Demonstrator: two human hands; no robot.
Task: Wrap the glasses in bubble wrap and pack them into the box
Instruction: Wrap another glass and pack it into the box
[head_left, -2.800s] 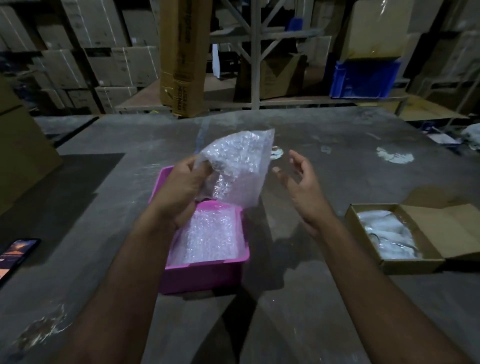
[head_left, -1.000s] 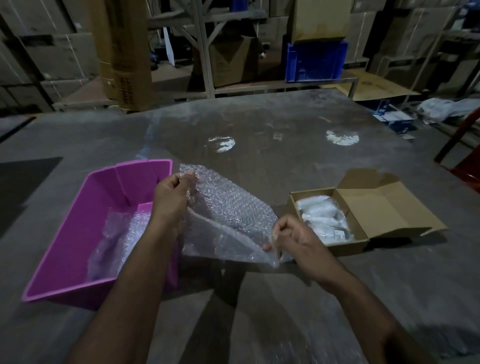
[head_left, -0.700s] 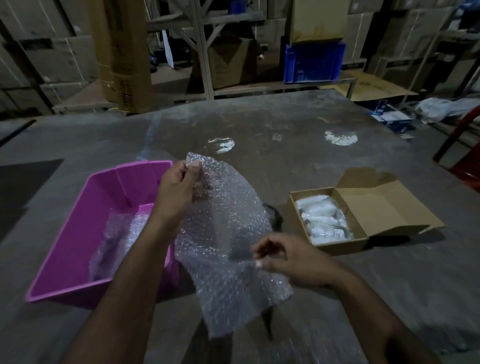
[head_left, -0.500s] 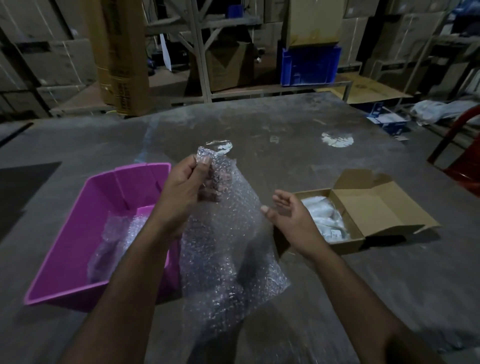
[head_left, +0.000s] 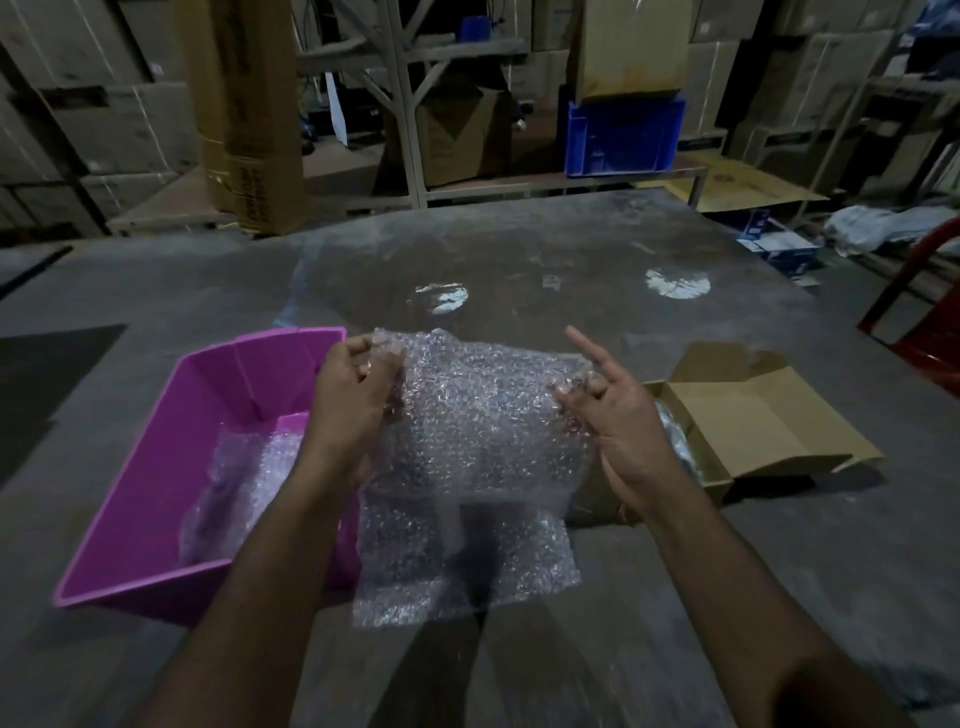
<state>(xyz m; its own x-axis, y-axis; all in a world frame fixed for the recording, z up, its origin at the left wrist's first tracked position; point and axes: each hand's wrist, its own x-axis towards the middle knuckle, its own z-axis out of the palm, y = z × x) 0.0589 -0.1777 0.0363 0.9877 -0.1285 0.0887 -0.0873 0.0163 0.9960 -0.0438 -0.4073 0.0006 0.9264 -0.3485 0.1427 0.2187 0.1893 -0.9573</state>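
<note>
- Head view: one bubble wrap sheet (head_left: 467, 467) is held up over the counter (head_left: 519, 260) near its front edge. Its top corners are pinched by the left hand (head_left: 353, 400) and the right hand (head_left: 618, 415), whose index finger points free.
- Spreading is best done flat and taut before a glass is laid on.
- One pink bin (head_left: 156, 467) holding more wrap and one open box (head_left: 748, 421) holding wrapped pieces are counted; their number cannot be told.
</note>
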